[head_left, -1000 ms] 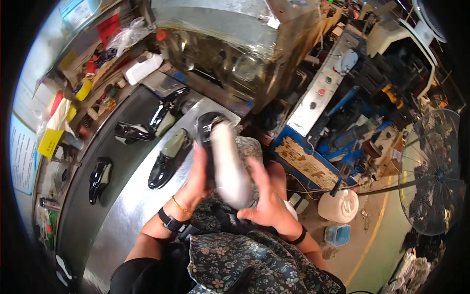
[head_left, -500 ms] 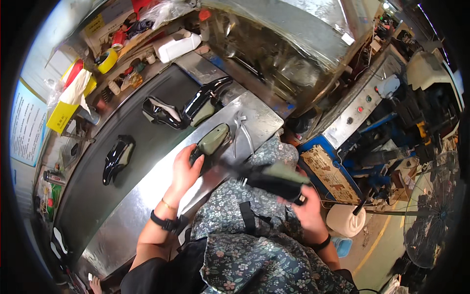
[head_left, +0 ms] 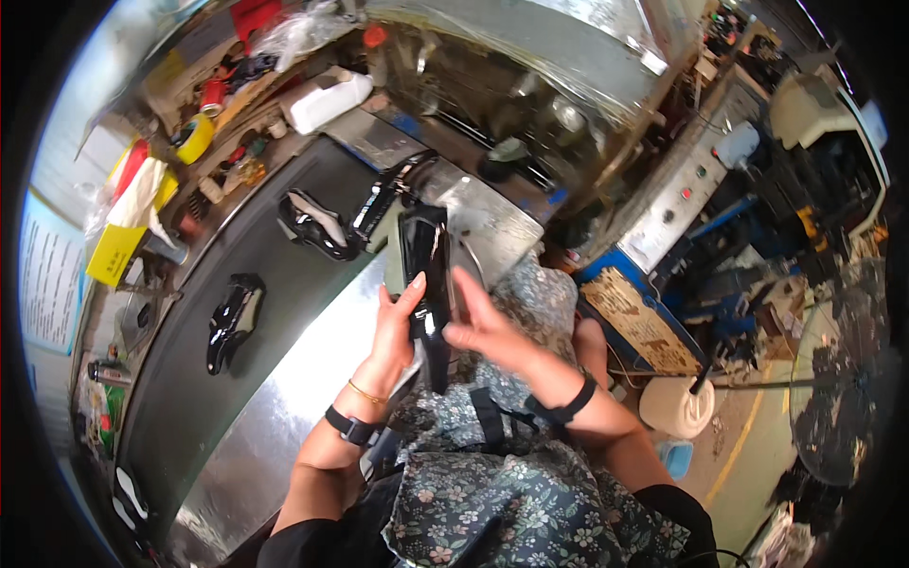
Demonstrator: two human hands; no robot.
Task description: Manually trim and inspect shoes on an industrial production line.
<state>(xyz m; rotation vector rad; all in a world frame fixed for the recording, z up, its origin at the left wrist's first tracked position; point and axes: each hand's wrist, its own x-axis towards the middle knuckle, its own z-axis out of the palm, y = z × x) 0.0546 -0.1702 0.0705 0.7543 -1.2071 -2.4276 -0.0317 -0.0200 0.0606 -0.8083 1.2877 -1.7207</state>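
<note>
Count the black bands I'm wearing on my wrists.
2: a watch-like black band behind the left hand, and a plain black band behind the right hand. No others show.

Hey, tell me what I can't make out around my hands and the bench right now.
All in the head view:
Held black shoe: far side, hidden by its own body.
Left hand: most fingers, hidden behind thumb and shoe.
Right hand: blurred, so contact is unclear.
Wall notice: print too small.
Fan: outer edge, lost in the dark lens rim.
</note>
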